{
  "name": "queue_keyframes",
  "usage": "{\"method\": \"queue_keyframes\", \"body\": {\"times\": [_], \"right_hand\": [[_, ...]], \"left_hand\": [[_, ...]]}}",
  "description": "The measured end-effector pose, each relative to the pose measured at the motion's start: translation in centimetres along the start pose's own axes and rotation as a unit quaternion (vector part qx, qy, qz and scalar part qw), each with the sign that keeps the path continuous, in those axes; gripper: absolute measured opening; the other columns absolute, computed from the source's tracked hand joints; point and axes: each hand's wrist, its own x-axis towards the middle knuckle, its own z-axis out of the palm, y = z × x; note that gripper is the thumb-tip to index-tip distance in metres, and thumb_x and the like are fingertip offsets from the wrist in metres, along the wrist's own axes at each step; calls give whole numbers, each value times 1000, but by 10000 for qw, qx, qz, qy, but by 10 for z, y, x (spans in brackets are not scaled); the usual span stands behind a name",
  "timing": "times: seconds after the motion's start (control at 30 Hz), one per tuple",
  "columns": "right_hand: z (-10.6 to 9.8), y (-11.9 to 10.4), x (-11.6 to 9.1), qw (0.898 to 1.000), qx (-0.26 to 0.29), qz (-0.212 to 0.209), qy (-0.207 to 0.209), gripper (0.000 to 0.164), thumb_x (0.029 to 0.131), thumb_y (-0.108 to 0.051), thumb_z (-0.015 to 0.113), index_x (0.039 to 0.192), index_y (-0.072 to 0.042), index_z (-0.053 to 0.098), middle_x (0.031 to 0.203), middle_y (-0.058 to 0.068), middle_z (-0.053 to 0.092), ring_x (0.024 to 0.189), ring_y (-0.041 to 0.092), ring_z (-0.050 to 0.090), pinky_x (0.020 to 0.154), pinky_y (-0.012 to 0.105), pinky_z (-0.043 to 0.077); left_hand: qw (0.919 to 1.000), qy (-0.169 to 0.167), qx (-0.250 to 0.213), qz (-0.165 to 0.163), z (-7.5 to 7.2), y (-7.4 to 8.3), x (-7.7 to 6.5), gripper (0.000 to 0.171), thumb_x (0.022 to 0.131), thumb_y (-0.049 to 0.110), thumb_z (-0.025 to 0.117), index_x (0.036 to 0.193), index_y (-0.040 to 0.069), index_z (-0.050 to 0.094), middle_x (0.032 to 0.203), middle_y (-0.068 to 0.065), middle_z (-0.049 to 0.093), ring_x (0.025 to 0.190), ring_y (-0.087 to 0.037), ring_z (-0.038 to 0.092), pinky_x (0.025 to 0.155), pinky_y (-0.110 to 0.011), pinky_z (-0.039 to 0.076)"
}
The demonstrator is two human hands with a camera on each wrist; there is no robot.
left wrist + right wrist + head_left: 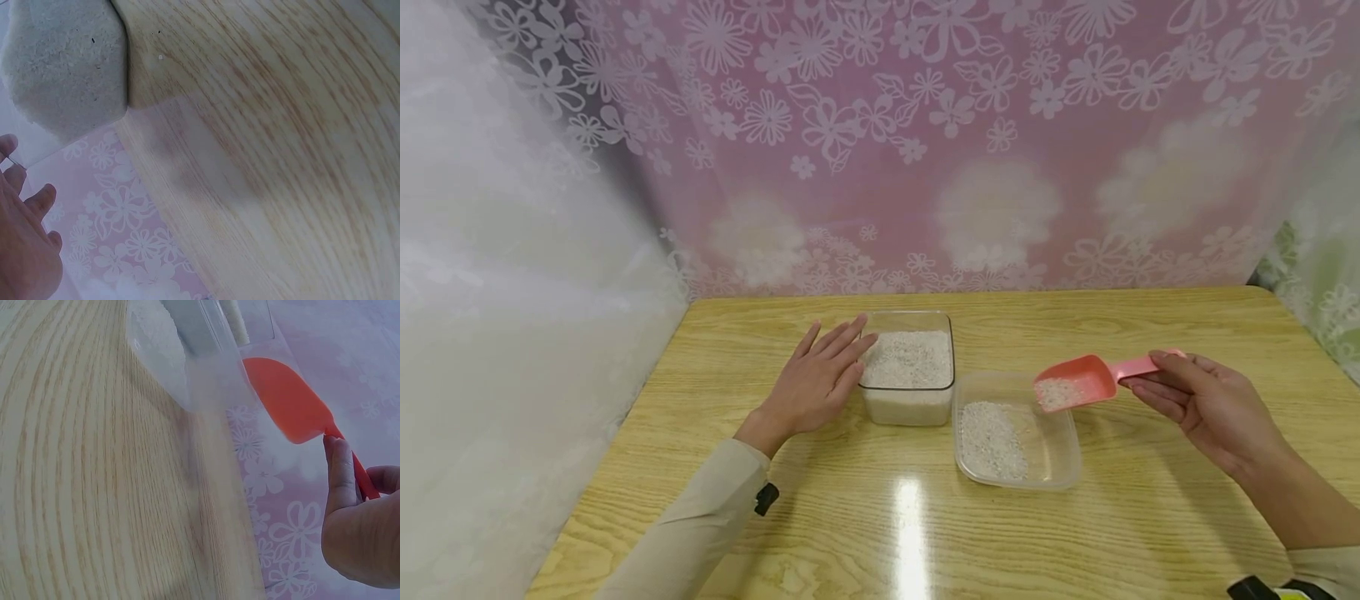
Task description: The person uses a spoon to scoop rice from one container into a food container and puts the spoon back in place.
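Note:
My right hand grips the handle of a pink scoop, seen as orange-red in the right wrist view. Some rice lies in the scoop's bowl, over the right rear edge of a low clear plastic container. In that container a patch of rice covers the left part of the bottom. To its left stands a deeper clear container, filled well up with rice. My left hand has its fingers extended, fingertips at the left rim of this deeper container.
Both containers stand on a wood-grain table. A pink flowered curtain hangs behind its back edge, and pale sheeting hangs along the left side. A few stray specks lie on the tabletop in the left wrist view.

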Motion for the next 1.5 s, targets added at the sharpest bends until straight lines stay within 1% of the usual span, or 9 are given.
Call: {"method": "queue_keyframes", "body": {"times": [0.4,0.63,0.73,0.83,1.0,1.13,1.23,1.37,1.5], "right_hand": [[5,0,1,9995,-251,-117,162,25,103,-1,38,105,7,62,101,24,68,95,33,67,83,37,52],[12,-1,3,9960,-713,-290,457,13,100,0,44,94,5,55,94,20,68,92,33,68,81,38,53],[15,-2,3,9925,-1002,-387,580,10,99,1,47,94,5,54,93,20,69,89,32,68,79,38,53],[19,-2,3,9853,-1411,-484,832,11,98,-2,51,90,4,53,92,20,70,85,30,70,77,36,54],[25,-3,3,9743,-1877,-542,1118,17,96,-6,57,84,3,48,90,19,71,81,28,70,75,35,55],[26,-5,3,9725,-1967,-572,1105,15,96,-5,57,86,3,48,89,18,71,79,28,70,73,35,55],[27,-6,3,9682,-2141,-571,1164,14,96,-6,58,89,3,49,89,16,71,79,27,71,73,34,55],[30,-8,3,9583,-2516,-479,1268,17,95,-10,60,93,3,50,90,15,71,79,25,71,73,33,55],[35,-9,2,9529,-2778,-499,1114,20,95,-10,59,101,6,48,89,16,72,80,25,70,71,33,54]], "left_hand": [[10000,25,-10,7,0,0,0,47,106,35,26,150,21,35,158,1,19,141,-22,23,115,-45,3],[10000,14,12,-38,0,0,1,48,106,35,25,150,22,34,158,0,20,142,-19,20,116,-44,2],[10000,19,-38,-38,0,1,1,47,105,34,28,150,21,36,157,0,20,142,-19,20,116,-44,2],[10000,18,-66,-38,-1,1,0,47,105,33,29,149,20,37,157,0,20,142,-20,21,116,-44,2],[10000,-39,15,-73,-2,1,0,48,105,36,25,150,22,36,158,3,18,142,-18,21,116,-44,2],[10000,-31,17,-46,-1,1,1,49,105,38,23,150,22,36,158,2,19,142,-20,22,116,-44,2],[10000,-9,24,-7,-1,0,1,50,105,38,21,150,21,36,157,0,21,141,-22,24,115,-45,3],[9999,-32,113,0,-2,-1,1,50,105,39,20,150,22,35,157,1,20,141,-22,24,115,-45,3],[9998,-75,202,-9,-2,-2,1,51,105,41,18,151,24,33,158,3,19,142,-19,21,115,-44,3]]}}
